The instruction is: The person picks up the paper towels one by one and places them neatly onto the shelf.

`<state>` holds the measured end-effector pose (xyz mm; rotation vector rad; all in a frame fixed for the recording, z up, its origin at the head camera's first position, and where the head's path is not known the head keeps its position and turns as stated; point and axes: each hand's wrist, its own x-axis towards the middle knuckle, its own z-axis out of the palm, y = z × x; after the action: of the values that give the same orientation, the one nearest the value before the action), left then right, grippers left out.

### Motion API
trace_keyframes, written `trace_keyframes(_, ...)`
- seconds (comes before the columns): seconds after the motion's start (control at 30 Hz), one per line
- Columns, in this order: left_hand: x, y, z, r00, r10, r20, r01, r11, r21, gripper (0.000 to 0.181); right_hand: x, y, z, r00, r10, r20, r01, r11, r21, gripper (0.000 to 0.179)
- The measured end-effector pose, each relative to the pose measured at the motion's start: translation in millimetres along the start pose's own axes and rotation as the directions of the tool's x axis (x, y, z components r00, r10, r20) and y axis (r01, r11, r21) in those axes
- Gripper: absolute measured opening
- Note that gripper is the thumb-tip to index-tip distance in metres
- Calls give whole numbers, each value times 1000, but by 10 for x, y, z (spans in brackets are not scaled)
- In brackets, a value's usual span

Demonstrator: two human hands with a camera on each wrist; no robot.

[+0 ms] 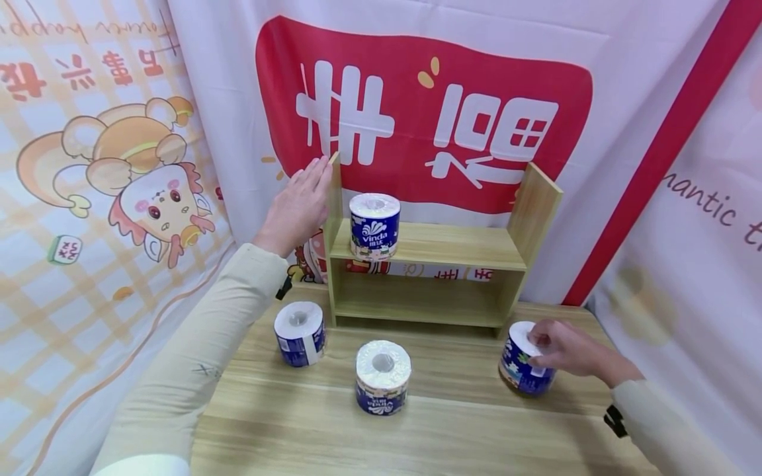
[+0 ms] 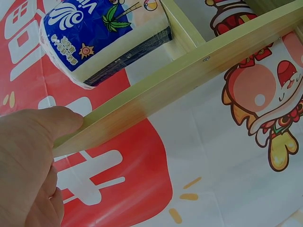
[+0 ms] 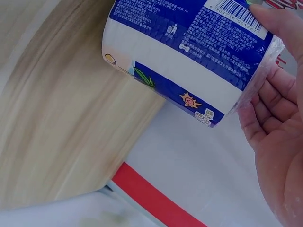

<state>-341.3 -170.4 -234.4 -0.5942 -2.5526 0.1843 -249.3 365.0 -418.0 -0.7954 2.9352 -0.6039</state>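
My left hand (image 1: 300,201) grips the top of the left side panel of a small wooden shelf (image 1: 428,243). In the left wrist view the thumb lies against that panel (image 2: 137,101), with the other fingers partly hidden behind it. On the upper board, beside the panel, stands a blue-and-white toilet roll (image 1: 375,228). At the right, my right hand (image 1: 571,350) pinches the top rim of another wrapped toilet roll (image 1: 524,370). In the right wrist view the thumb presses near the barcode of this roll (image 3: 180,56), and the fingers are at its end.
Two more toilet rolls stand upright on the wooden table (image 1: 452,430): one roll (image 1: 300,337) left of the shelf, one roll (image 1: 383,380) in front of it. Printed cloth (image 1: 428,39) hangs close behind the shelf and along both sides.
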Motion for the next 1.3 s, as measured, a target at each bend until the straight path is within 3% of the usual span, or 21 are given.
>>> trace_keyframes(0.77,-12,4,1,1000,8,-16,-8,1000,5,83,134,-355,-413,997,-70,39,71,997,-21,27)
trace_keyframes(1.0,-12,-3,5,1000,9,-5,-9,1000,-2,82,175,-461,-510,990,-139,22,139,989,-44,28)
trace_keyframes(1.3,-10,-3,-7,1000,-1,-6,1,1000,-7,84,271,-730,-736,993,-91,76,98,991,-87,28)
